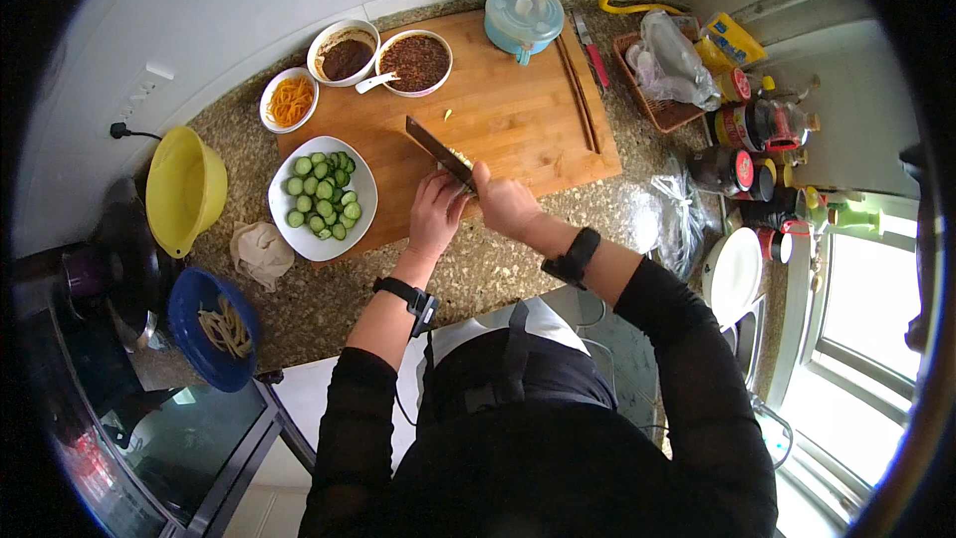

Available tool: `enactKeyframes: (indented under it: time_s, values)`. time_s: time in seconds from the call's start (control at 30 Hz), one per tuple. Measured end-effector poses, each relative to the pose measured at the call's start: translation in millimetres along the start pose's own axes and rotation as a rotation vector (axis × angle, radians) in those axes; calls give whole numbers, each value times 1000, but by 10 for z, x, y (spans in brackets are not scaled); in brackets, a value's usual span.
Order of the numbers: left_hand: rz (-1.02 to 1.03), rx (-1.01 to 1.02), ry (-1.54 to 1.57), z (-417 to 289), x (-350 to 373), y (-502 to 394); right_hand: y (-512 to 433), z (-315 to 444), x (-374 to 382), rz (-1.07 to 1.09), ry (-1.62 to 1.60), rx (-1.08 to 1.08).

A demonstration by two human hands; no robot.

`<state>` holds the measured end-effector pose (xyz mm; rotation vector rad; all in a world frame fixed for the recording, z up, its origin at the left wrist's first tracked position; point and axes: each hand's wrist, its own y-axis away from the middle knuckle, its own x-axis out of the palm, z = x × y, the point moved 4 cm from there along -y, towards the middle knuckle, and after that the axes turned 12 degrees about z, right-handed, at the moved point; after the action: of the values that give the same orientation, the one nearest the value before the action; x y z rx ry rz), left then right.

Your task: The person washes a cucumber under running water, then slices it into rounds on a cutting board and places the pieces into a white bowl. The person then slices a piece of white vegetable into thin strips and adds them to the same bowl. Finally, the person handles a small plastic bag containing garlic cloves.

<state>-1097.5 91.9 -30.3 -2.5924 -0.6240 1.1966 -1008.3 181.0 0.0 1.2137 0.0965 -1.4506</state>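
Note:
My right hand point(509, 203) grips a kitchen knife point(439, 152) by its handle. The broad dark blade slants up and left across the wooden cutting board point(515, 119). Beside the blade lie small pale chopped pieces point(463, 158), perhaps garlic, partly hidden by the knife. My left hand point(435, 215) rests at the board's near edge, fingers curled close to the blade; whether it pinches something underneath is hidden. One pale sliver point(448, 114) lies apart, farther up the board. Left of my hands, a white bowl point(280, 213) of sliced cucumber overlaps the board's corner.
Along the back are bowls of shredded carrot point(291, 101), dark paste point(346, 58) and chilli sauce point(414, 63), and a lidded blue container point(523, 19). Chopsticks point(576, 97) lie right. A yellow basin point(175, 187), cloth point(261, 250) and blue basin point(190, 299) stand left; jars point(721, 170) right.

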Motion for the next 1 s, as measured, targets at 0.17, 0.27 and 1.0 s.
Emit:
enactKeyframes:
  time_s: [0.17, 0.27, 1.0]
  values:
    - [29, -26, 6, 50, 39, 25, -74, -260, -98, -197, -212, -102]
    - [31, -88, 72, 63, 38, 40, 119, -352, -161, -389, -380, -238]
    - [-18, -265, -43, 1, 404, -313, 170, -301, 687, -254, -1118, 26]
